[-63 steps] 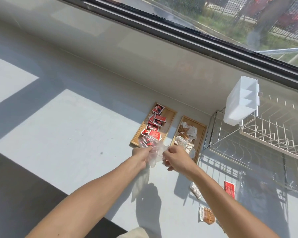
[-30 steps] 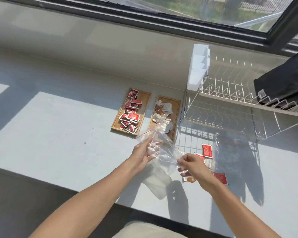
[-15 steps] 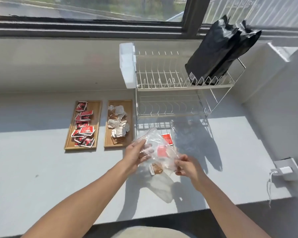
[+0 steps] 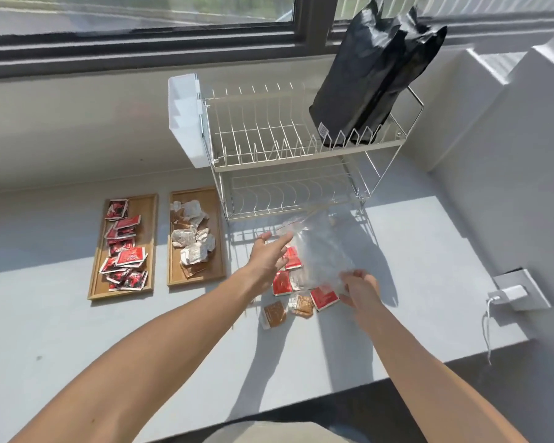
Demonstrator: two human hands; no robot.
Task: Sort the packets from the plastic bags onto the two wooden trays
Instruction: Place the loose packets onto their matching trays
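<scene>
On the tabletop (image 4: pixel 61 330) before the dish rack (image 4: pixel 288 155), right hand (image 4: pixel 360 287) fingers pinched the clear plastic bag (image 4: pixel 320 251), left hand (image 4: pixel 267 254) fingers spread, empty; loose red and brown packets (image 4: pixel 296 294) lay below, apparently just emptied, next needing sorting onto the red-packet tray (image 4: pixel 151 238) and pale-packet tray (image 4: pixel 216 219).

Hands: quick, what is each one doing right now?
Left hand: open, fingers spread, holding nothing.
Right hand: fingers curled at the clear plastic bag; grip cannot be told.

left hand (image 4: pixel 267 254) open, right hand (image 4: pixel 359 288) pinching
</scene>
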